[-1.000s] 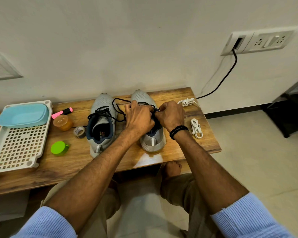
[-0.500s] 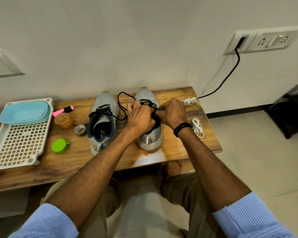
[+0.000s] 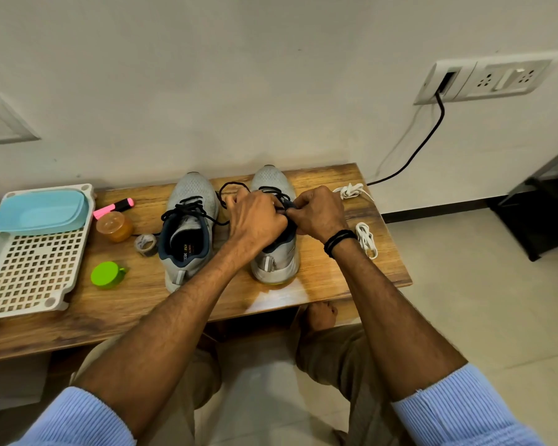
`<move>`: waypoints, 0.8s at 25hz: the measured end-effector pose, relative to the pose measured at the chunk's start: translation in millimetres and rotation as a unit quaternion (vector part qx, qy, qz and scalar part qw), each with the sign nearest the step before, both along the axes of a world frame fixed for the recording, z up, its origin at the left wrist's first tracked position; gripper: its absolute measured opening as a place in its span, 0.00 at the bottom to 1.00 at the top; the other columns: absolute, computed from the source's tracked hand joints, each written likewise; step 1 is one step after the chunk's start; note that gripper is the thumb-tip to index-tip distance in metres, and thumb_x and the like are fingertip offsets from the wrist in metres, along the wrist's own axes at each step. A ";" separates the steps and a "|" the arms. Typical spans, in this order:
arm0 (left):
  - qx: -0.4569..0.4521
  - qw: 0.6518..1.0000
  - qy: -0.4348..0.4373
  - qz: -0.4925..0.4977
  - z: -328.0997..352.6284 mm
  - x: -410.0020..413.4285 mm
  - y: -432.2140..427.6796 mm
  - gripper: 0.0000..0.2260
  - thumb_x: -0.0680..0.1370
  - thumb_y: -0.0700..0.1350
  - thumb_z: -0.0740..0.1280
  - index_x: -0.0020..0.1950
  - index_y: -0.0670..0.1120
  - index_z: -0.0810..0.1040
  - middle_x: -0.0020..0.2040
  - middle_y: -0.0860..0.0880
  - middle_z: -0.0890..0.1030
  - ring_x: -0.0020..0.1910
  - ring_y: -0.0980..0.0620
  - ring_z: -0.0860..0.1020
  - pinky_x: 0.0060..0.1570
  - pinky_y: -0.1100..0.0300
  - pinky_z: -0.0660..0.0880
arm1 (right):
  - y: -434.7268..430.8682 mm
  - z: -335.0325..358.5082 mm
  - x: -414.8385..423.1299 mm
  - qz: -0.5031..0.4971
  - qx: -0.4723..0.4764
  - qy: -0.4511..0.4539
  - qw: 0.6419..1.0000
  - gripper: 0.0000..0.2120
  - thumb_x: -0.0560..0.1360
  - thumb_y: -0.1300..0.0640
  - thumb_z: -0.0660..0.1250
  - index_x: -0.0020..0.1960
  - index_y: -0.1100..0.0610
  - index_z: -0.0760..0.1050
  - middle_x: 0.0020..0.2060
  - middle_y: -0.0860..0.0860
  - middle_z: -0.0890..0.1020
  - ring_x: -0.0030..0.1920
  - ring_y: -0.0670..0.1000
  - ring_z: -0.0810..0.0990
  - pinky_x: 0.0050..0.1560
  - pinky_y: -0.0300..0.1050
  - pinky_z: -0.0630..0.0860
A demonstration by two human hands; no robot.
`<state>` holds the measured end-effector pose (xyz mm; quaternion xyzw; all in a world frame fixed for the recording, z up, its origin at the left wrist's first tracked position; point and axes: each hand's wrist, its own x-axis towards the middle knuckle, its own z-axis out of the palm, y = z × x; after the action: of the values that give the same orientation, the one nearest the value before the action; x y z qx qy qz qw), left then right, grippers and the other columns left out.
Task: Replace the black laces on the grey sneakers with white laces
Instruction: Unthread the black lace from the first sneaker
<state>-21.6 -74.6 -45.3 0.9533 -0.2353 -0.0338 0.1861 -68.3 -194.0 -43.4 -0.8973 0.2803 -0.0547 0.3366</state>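
Two grey sneakers stand side by side on the wooden table (image 3: 319, 284), toes toward the wall. The left sneaker (image 3: 189, 233) keeps its black lace (image 3: 187, 207) tied. Over the tongue of the right sneaker (image 3: 274, 262) my left hand (image 3: 255, 217) and my right hand (image 3: 319, 210) meet, both with fingers curled, pinching its black lace (image 3: 232, 188), which loops loose toward the toe. Two white laces lie to the right: one bundle (image 3: 350, 190) near the wall, another (image 3: 366, 239) beside my right wrist.
A white perforated tray (image 3: 33, 272) with a light blue lid (image 3: 39, 212) sits at the left. Near it lie a pink highlighter (image 3: 113, 207), an amber jar (image 3: 114, 226), a tape roll (image 3: 145, 244) and a green cap (image 3: 107, 275). A black cable (image 3: 413, 156) hangs from a wall socket.
Both hands have stayed on the right sneaker's lacing. The loose black loop by the toe has grown larger and shifted toward the wall.
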 end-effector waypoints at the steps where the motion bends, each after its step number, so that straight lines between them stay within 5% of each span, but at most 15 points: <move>1: -0.015 1.000 0.004 0.018 0.5 -0.9 -0.8 0.13 0.74 0.47 0.65 0.55 0.50 0.85 0.50 0.47 0.84 0.61 0.43 0.70 0.60 0.47 0.62 | -0.1 0.9 -0.2 -0.002 0.009 0.001 1.000 0.08 0.68 0.51 0.76 0.38 0.56 0.84 0.33 0.52 0.84 0.36 0.51 0.84 0.41 0.48 0.82; 5: -0.046 0.996 0.029 0.069 -1.1 -5.5 -3.5 0.11 0.70 0.48 0.64 0.43 0.45 0.84 0.43 0.46 0.82 0.57 0.44 0.69 0.57 0.47 0.64 | 3.1 1.3 0.6 -0.011 0.006 -0.004 1.000 0.08 0.69 0.52 0.75 0.37 0.56 0.84 0.33 0.52 0.84 0.38 0.51 0.83 0.39 0.43 0.80; 8: -0.080 0.992 0.029 0.090 -4.0 -8.0 -6.9 0.15 0.69 0.50 0.54 0.29 0.44 0.73 0.32 0.48 0.74 0.47 0.47 0.70 0.57 0.48 0.66 | 5.0 0.0 2.4 -0.013 0.002 -0.015 1.000 0.11 0.70 0.50 0.76 0.37 0.57 0.84 0.33 0.53 0.84 0.38 0.51 0.81 0.38 0.42 0.78; 14: -0.132 0.986 0.014 0.105 3.2 -13.7 -11.6 0.14 0.72 0.44 0.53 0.26 0.45 0.63 0.25 0.47 0.67 0.31 0.47 0.68 0.54 0.51 0.66 | 5.1 -2.3 4.0 -0.016 0.011 -0.007 1.000 0.06 0.70 0.53 0.75 0.39 0.56 0.85 0.36 0.54 0.85 0.39 0.52 0.82 0.37 0.41 0.78; 17: -0.277 0.938 0.051 0.202 14.0 -9.0 -6.2 0.15 0.73 0.39 0.58 0.27 0.45 0.60 0.27 0.45 0.66 0.29 0.48 0.65 0.37 0.49 0.67 | -6.0 -2.1 3.3 -0.025 0.007 0.019 0.999 0.06 0.71 0.56 0.73 0.37 0.58 0.84 0.35 0.56 0.84 0.39 0.55 0.83 0.40 0.46 0.81; 20: -0.375 0.881 0.095 0.272 19.3 2.2 4.4 0.15 0.75 0.37 0.59 0.28 0.44 0.64 0.27 0.48 0.67 0.28 0.50 0.63 0.33 0.51 0.62 | -9.3 -2.8 3.4 -0.027 0.022 0.014 0.999 0.05 0.69 0.55 0.75 0.39 0.57 0.85 0.37 0.56 0.85 0.40 0.56 0.84 0.44 0.51 0.83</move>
<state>-19.5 -70.2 -26.1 0.8311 0.0567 0.0180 0.5529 -64.9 -203.3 -46.2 -0.8825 0.3103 -0.0450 0.3506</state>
